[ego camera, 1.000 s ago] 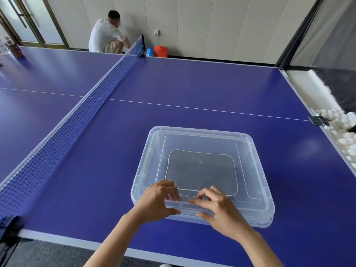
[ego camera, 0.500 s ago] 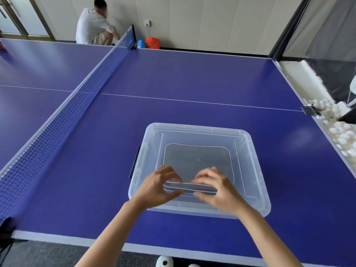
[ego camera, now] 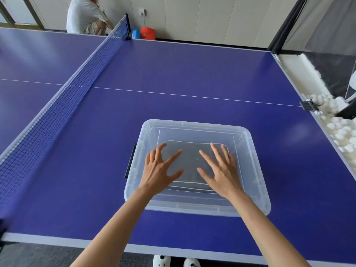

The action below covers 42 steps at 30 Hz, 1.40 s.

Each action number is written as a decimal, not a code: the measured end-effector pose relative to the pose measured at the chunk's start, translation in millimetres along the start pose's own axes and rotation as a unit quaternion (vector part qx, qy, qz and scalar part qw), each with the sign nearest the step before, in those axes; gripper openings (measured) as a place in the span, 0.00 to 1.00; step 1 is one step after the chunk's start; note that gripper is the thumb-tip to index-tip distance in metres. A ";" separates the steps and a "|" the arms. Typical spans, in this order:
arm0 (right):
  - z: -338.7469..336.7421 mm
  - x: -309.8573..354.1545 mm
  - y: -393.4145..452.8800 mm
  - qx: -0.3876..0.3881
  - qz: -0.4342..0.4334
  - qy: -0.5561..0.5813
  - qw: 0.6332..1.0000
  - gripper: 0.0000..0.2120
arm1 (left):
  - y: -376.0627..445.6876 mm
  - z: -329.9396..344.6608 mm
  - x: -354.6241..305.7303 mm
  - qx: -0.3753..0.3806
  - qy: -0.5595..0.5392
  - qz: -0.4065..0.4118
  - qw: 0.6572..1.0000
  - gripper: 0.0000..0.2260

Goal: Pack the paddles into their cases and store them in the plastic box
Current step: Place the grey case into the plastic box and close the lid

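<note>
A clear plastic box [ego camera: 194, 124] with its clear lid on top stands on the blue table-tennis table [ego camera: 192, 70], close to the near edge. Through the lid a flat grey patch [ego camera: 192, 151] shows; I cannot tell what it is. My left hand [ego camera: 158, 170] and my right hand [ego camera: 221, 170] lie side by side, palms down, over the near half of the lid. The fingers of both are spread and hold nothing. No paddle or case is plainly visible.
A black latch [ego camera: 131, 162] sits on the box's left side. The net [ego camera: 57, 105] runs along the left. A trough of white balls [ego camera: 342, 130] lines the table's right edge. A person [ego camera: 84, 16] crouches by the far wall, near a red bag [ego camera: 147, 33].
My hands were curled on the near edge of the lid. They have let go and moved forward, and now lie spread flat on top of it. The camera has tilted down.
</note>
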State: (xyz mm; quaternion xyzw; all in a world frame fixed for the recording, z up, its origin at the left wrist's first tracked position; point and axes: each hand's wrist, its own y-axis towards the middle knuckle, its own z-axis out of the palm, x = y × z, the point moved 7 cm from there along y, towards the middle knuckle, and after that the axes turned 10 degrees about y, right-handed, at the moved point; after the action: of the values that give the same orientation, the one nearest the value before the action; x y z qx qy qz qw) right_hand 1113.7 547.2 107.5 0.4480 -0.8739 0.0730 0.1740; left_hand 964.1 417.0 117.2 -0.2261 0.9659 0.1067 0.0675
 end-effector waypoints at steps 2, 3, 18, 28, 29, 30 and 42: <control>5.0 -0.8 0.6 0.015 0.011 -0.040 0.999 0.28 | 2.3 9.3 -0.1 0.031 0.049 -0.001 0.998 0.25; 6.5 -0.3 0.5 0.018 0.018 -0.047 0.999 0.28 | 2.2 14.3 -0.2 0.045 0.067 0.000 0.997 0.25; 44.2 86.3 46.2 0.026 -0.059 -0.003 0.998 0.28 | -30.5 28.7 116.0 0.201 -0.404 -0.456 0.767 0.45; 44.1 85.3 47.1 0.008 -0.066 0.012 0.998 0.27 | -12.4 -11.9 126.0 0.021 -0.246 -0.416 0.875 0.15; 44.3 85.1 47.2 0.007 -0.067 0.014 0.998 0.27 | -9.4 -18.8 120.4 -0.007 -0.231 -0.400 0.887 0.10; 44.4 85.1 47.3 0.006 -0.068 0.014 0.998 0.28 | -7.0 -24.1 112.9 -0.030 -0.211 -0.387 0.897 0.09; 46.6 83.6 47.8 0.017 -0.063 0.011 0.998 0.29 | 1.3 -23.4 88.9 -0.035 -0.032 -0.366 0.929 0.10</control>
State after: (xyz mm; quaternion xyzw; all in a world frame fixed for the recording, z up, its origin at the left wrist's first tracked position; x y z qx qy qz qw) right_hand 1018.9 498.8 96.5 0.5042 -0.8407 0.0816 0.1799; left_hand 882.5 375.0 124.1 -0.5626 0.8092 0.1151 0.1245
